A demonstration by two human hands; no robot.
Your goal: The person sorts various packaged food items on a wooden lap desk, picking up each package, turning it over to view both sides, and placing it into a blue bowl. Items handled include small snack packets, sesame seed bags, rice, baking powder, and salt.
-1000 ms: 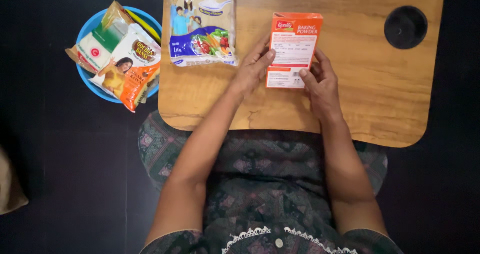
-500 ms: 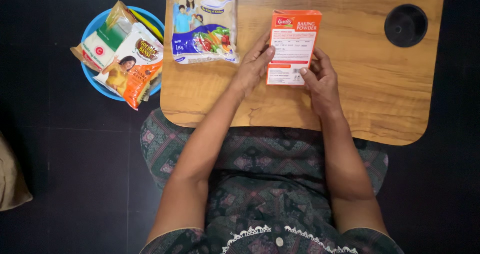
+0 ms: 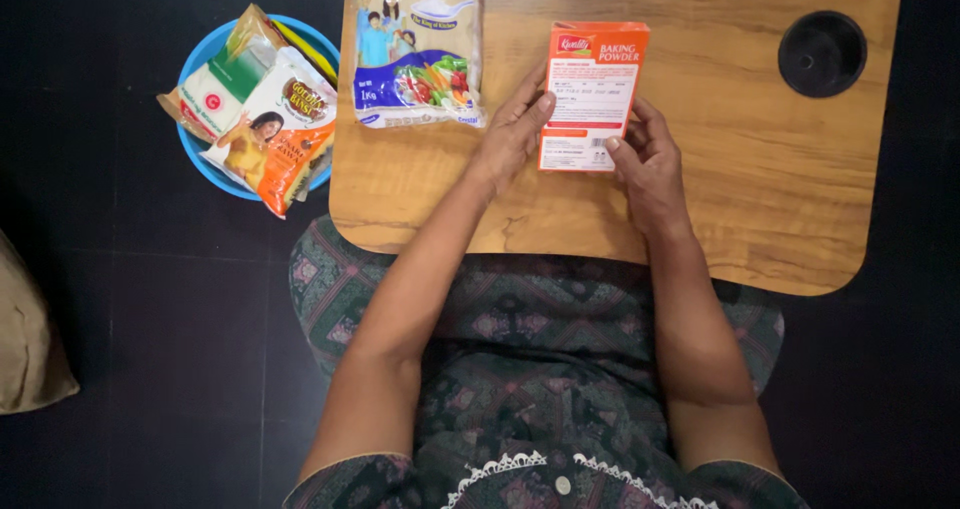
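A: Where does the orange carton (image 3: 590,94) sit?

B: On the wooden lap table (image 3: 760,199), near the middle, just right of the printed pouch (image 3: 418,49). The left hand (image 3: 510,134) presses flat fingers against the carton's left edge; the right hand (image 3: 650,159) cups its lower right corner, fingers curled round it. Both grip it lightly, neither one closed into a fist.

A: What could go wrong?

B: I judge the hold to be loose, more a steadying than a clamp. If the carton is standing rather than lying flat, and I cannot tell which, a nudge from either side could tip it toward the pouch.

A: Anything else close by?

B: The round black recess (image 3: 820,54) lies well right of the carton. The blue bowl (image 3: 200,159) of packets (image 3: 270,129) stands left of the carton, off the table, so a wide elbow sweep could knock it.
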